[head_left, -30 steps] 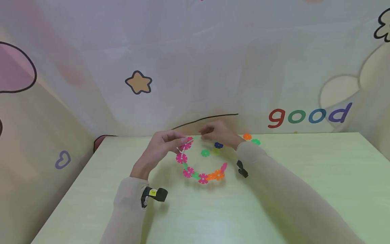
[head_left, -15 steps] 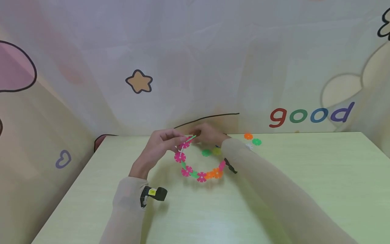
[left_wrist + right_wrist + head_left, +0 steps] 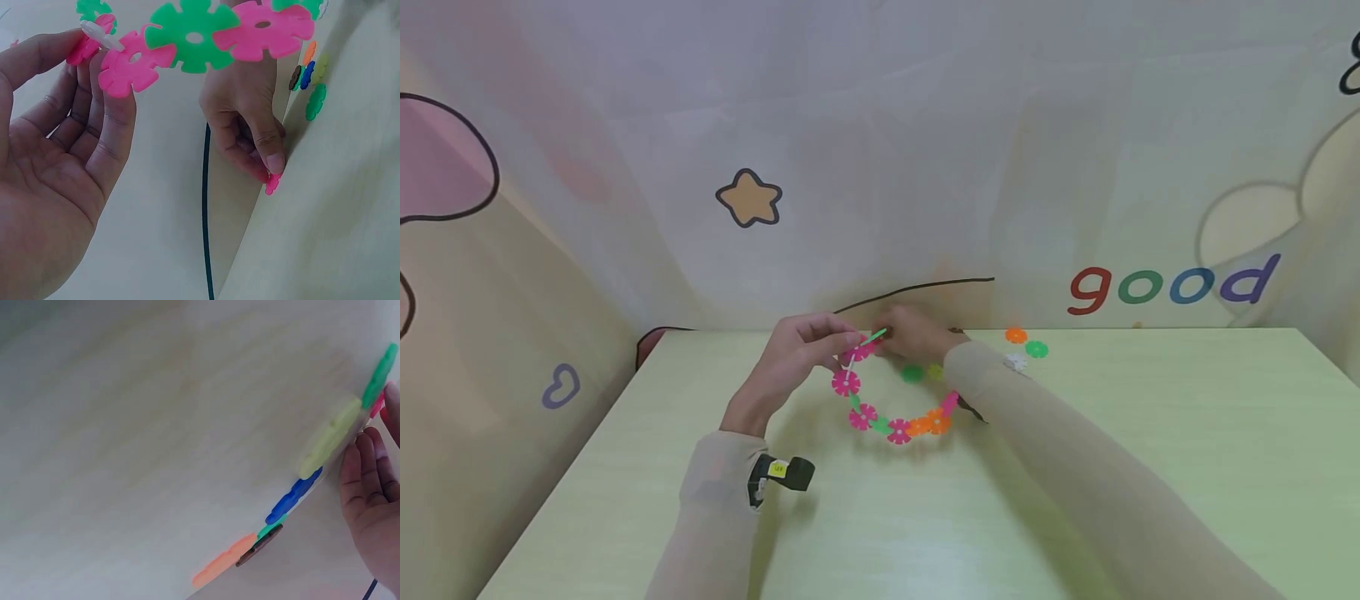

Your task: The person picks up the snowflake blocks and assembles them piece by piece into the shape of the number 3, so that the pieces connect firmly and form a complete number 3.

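Observation:
My left hand (image 3: 786, 362) pinches one end of a curved chain of flower-shaped plastic discs (image 3: 846, 384), held up above the table. Pink, green, orange and white discs are slotted together along it. In the left wrist view, the thumb and fingers grip a pink disc beside a white one (image 3: 103, 36). Behind the chain, my right hand (image 3: 917, 333) is low at the table's back edge. Its thumb and finger pinch a loose pink disc (image 3: 272, 184), also partly seen in the right wrist view beside the fingers. The right sleeve hides some of the chain's right end.
Loose discs lie along the back of the table (image 3: 1150, 433): green (image 3: 912, 374), yellow (image 3: 935, 372), white (image 3: 1017, 362), orange (image 3: 1017, 335). Blue (image 3: 290, 503) and brown (image 3: 261, 545) ones show in the right wrist view. A printed cloth (image 3: 880, 167) rises behind the table.
My right hand has moved left, its sleeve now covering part of the loose discs, and it has taken hold of a pink disc. The left hand and chain have barely moved.

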Motion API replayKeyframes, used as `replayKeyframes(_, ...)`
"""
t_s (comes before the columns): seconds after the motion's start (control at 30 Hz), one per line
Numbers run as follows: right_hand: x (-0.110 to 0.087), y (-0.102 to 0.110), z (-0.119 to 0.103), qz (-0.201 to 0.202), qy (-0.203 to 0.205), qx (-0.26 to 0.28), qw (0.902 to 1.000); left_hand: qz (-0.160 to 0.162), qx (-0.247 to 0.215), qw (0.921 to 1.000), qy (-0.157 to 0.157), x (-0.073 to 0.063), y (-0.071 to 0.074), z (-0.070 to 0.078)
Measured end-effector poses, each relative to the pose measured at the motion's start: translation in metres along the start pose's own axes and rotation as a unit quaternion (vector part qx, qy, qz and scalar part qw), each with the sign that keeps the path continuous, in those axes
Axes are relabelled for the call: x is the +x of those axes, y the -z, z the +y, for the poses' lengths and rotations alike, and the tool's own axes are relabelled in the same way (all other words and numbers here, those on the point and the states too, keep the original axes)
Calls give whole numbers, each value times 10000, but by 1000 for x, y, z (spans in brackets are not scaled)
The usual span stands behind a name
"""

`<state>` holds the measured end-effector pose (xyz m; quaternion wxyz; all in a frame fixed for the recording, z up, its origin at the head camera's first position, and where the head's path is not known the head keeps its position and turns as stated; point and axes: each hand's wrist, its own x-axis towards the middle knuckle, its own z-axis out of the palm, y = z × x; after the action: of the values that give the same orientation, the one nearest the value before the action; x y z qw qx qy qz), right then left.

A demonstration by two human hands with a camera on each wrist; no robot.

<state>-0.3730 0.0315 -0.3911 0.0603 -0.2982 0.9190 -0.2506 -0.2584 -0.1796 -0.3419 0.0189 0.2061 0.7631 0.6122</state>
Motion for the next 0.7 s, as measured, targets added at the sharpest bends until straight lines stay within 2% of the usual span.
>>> replayKeyframes(0.3,-4,4,-4,-98,160,-192,9996,-36,-68,10000,-26,0,-3,2)
replayKeyframes(0.5,-8,7,-8,-226,-238,-242,9992,-33,-18,10000,-37,0,-6,3)
replayKeyframes(0.6,-14,10,-8,-237,-398,43,9989,14,12,10000,-8,1,-10,3)
replayKeyframes(0.7,-24,15,-7,-209,-503,619,9966,62,6,10000,13,2,-14,3)
